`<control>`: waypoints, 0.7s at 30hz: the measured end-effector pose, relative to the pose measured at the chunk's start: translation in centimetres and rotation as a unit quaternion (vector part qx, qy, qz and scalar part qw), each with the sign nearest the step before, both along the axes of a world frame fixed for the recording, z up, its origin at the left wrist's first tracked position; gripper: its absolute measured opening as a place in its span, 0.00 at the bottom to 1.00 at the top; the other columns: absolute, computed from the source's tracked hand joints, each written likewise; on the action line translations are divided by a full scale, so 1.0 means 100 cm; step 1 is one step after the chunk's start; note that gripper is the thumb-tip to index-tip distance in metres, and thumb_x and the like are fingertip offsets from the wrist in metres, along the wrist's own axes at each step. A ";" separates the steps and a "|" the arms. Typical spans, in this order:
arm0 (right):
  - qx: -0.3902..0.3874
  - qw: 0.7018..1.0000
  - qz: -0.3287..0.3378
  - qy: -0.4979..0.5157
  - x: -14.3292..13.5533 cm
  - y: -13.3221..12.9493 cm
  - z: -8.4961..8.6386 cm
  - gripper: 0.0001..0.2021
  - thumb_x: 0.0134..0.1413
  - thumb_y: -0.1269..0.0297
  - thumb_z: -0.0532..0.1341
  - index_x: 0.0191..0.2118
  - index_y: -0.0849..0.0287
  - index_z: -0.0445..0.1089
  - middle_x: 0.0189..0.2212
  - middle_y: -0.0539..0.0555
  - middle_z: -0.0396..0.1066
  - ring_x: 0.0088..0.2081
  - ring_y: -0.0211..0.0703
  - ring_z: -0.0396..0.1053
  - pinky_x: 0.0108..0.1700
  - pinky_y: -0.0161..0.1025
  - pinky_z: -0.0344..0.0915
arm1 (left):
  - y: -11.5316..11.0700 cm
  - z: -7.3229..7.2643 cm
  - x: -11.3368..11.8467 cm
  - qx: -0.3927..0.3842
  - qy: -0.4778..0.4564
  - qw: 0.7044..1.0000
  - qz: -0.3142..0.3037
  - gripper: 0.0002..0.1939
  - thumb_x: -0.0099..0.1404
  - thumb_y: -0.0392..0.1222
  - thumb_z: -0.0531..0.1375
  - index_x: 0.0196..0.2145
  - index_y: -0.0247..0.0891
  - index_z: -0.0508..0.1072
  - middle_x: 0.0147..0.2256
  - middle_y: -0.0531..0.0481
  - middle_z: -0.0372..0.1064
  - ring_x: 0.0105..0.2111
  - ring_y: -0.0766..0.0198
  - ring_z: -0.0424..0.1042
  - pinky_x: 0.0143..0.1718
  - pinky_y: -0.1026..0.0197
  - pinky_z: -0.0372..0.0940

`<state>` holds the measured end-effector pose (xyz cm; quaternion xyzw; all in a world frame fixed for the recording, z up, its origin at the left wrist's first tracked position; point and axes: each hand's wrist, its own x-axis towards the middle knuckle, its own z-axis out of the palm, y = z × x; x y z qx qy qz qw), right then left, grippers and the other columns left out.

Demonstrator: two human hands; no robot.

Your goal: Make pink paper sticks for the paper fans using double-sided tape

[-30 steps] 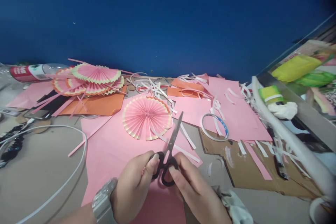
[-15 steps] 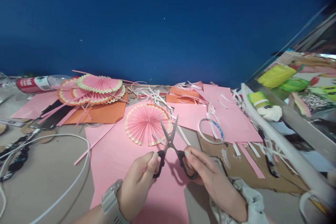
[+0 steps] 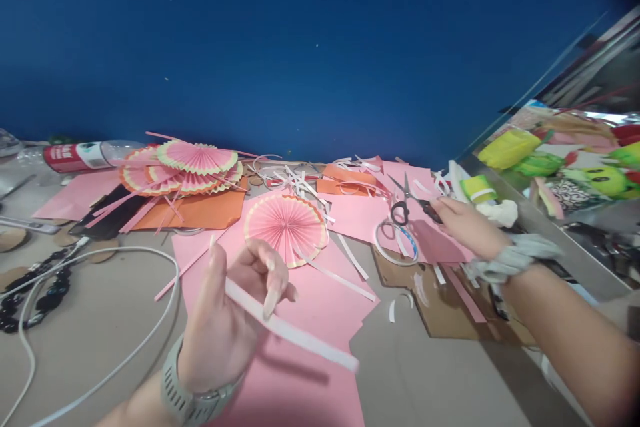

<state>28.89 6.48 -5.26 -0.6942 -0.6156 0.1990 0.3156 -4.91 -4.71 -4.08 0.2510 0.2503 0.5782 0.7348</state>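
My left hand (image 3: 225, 320) is palm up at the front, its thumb and fingers curled around a narrow white strip (image 3: 300, 338) of paper or tape. The strip slants down to the right over a pink sheet (image 3: 310, 393). Just beyond lies a round pleated pink paper rosette (image 3: 285, 227) with a pale scalloped edge. Farther right, my right hand (image 3: 465, 225) has its fingers on one black handle of the scissors (image 3: 408, 198). Their blades are apart and point away, above pink paper. A thin white and blue ring (image 3: 379, 247) lies just below them.
More pleated rosettes (image 3: 197, 157) are stacked at the back left on orange paper (image 3: 220, 208). A bottle (image 3: 75, 157), phone and white cable (image 3: 145, 249) lie left. Cardboard (image 3: 445, 313) is at right, beside a clear-sided bin (image 3: 585, 240). A blue wall (image 3: 310, 67) stands behind.
Both hands were on the scissors handles at the middle. My left hand has let go of them and holds the white strip. My right hand has carried the scissors to the right and away.
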 end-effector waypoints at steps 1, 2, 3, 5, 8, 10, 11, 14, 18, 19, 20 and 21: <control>-0.014 1.000 0.007 -0.027 0.000 0.004 -0.007 0.18 0.55 0.56 0.54 0.18 0.58 0.63 0.19 0.52 0.61 0.25 0.41 0.59 0.35 0.45 0.55 | 0.000 0.004 0.000 -0.005 -0.011 1.000 -0.005 0.30 0.68 0.57 0.36 0.28 0.36 0.68 0.22 0.52 0.59 0.23 0.69 0.58 0.31 0.63 0.63; -0.027 0.998 0.014 -0.054 -0.001 0.008 -0.013 0.18 0.56 0.57 0.52 0.18 0.58 0.63 0.20 0.52 0.61 0.25 0.41 0.59 0.35 0.44 0.55 | 0.000 0.006 0.000 -0.009 -0.017 1.000 -0.012 0.29 0.68 0.57 0.37 0.29 0.36 0.68 0.23 0.52 0.60 0.24 0.68 0.59 0.32 0.62 0.63; -0.038 0.996 0.019 -0.082 -0.001 0.011 -0.018 0.18 0.57 0.57 0.52 0.19 0.58 0.63 0.21 0.52 0.62 0.25 0.41 0.59 0.34 0.44 0.55 | -0.001 0.006 0.001 -0.012 -0.022 0.999 -0.020 0.28 0.68 0.57 0.38 0.29 0.36 0.68 0.24 0.51 0.60 0.25 0.68 0.60 0.34 0.62 0.64; -0.050 0.991 0.032 -0.124 -0.003 0.017 -0.024 0.16 0.57 0.58 0.52 0.21 0.58 0.63 0.20 0.51 0.61 0.24 0.39 0.57 0.33 0.42 0.55 | -0.002 0.004 0.003 -0.014 -0.028 0.999 -0.039 0.26 0.68 0.56 0.40 0.30 0.36 0.67 0.26 0.51 0.61 0.27 0.67 0.61 0.35 0.61 0.64; -0.042 0.984 0.044 -0.169 -0.010 0.018 -0.021 0.15 0.56 0.61 0.53 0.21 0.58 0.61 0.19 0.52 0.60 0.24 0.41 0.57 0.31 0.41 0.53 | -0.003 -0.005 0.006 -0.003 -0.026 0.998 -0.063 0.27 0.69 0.55 0.38 0.32 0.35 0.68 0.28 0.49 0.63 0.30 0.64 0.63 0.37 0.60 0.63; -0.019 0.981 0.048 -0.187 -0.025 0.009 -0.012 0.13 0.56 0.62 0.53 0.22 0.58 0.60 0.21 0.56 0.61 0.27 0.46 0.60 0.32 0.42 0.52 | -0.003 -0.012 0.009 0.014 -0.014 0.998 -0.066 0.29 0.70 0.53 0.34 0.34 0.34 0.69 0.31 0.46 0.65 0.33 0.62 0.65 0.40 0.58 0.62; -0.002 0.980 0.055 -0.190 -0.036 0.000 -0.007 0.12 0.58 0.63 0.51 0.24 0.58 0.61 0.25 0.58 0.63 0.30 0.47 0.62 0.34 0.42 0.53 | -0.003 -0.016 0.010 0.022 -0.001 0.998 -0.065 0.30 0.70 0.53 0.34 0.36 0.35 0.69 0.34 0.45 0.67 0.36 0.61 0.65 0.42 0.57 0.62; -0.001 0.976 0.133 -0.171 -0.085 -0.044 0.006 0.11 0.60 0.62 0.49 0.28 0.57 0.62 0.28 0.54 0.66 0.32 0.43 0.64 0.35 0.39 0.55 | -0.003 -0.028 0.017 0.036 0.068 0.996 -0.047 0.29 0.70 0.53 0.34 0.44 0.38 0.70 0.47 0.42 0.67 0.49 0.56 0.63 0.51 0.52 0.57; -0.125 0.925 0.358 0.011 -0.149 -0.106 0.002 0.12 0.59 0.54 0.52 0.33 0.56 0.64 0.32 0.49 0.69 0.35 0.39 0.65 0.37 0.35 0.58 | -0.007 -0.046 0.025 0.076 0.172 0.982 -0.023 0.26 0.71 0.51 0.35 0.51 0.41 0.67 0.53 0.44 0.65 0.56 0.55 0.58 0.58 0.50 0.48; -0.141 0.920 0.363 0.043 -0.158 -0.114 -0.002 0.12 0.60 0.55 0.51 0.32 0.56 0.64 0.31 0.48 0.69 0.34 0.38 0.65 0.36 0.34 0.57 | -0.009 -0.050 0.025 0.089 0.195 0.976 -0.022 0.26 0.71 0.50 0.35 0.52 0.41 0.67 0.52 0.45 0.66 0.56 0.55 0.58 0.58 0.50 0.48; -0.158 0.916 0.363 0.064 -0.164 -0.120 -0.007 0.13 0.61 0.56 0.50 0.31 0.57 0.64 0.28 0.47 0.68 0.31 0.37 0.64 0.34 0.34 0.57 | -0.010 -0.054 0.025 0.101 0.218 0.970 -0.019 0.26 0.71 0.50 0.35 0.52 0.41 0.66 0.51 0.45 0.67 0.56 0.56 0.59 0.58 0.50 0.48; -0.168 0.916 0.355 0.080 -0.168 -0.122 -0.012 0.13 0.61 0.57 0.50 0.30 0.57 0.63 0.26 0.47 0.66 0.29 0.36 0.63 0.32 0.33 0.56 | -0.011 -0.057 0.025 0.113 0.241 0.964 -0.015 0.26 0.71 0.50 0.36 0.52 0.41 0.66 0.51 0.45 0.68 0.55 0.56 0.60 0.58 0.50 0.49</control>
